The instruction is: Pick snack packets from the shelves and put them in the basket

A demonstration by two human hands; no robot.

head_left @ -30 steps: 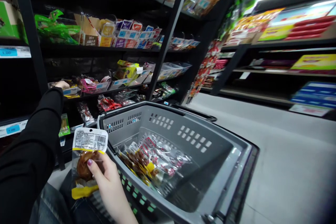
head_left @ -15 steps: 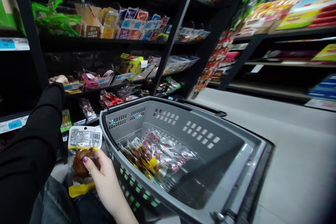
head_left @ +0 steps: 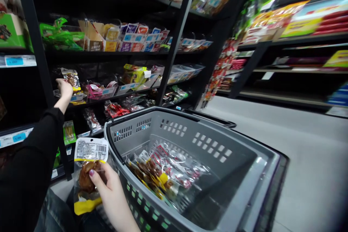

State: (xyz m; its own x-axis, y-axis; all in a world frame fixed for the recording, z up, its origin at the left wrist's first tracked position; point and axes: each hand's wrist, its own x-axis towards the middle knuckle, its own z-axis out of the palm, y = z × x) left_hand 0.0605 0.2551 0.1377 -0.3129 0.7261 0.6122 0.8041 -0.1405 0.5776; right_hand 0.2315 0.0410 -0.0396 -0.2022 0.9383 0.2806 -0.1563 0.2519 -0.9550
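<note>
At left, near black shelving (head_left: 175, 47) and a grey plastic basket (head_left: 187, 136), clear yellow-edged packets (head_left: 86, 180) are being gripped by left hand (head_left: 65, 88) and right hand (head_left: 112, 188).

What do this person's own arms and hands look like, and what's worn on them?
The left arm wears a long, plain black sleeve ending near the wrist. Both the left hand and right hand are gloveless. The right thumbnail is painted shiny purple; no sleeve shows on that forearm.

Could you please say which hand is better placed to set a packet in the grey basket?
The right hand, likely: it holds a packet beside the basket; the left hand has another packet farther off, at the shelf.
</note>
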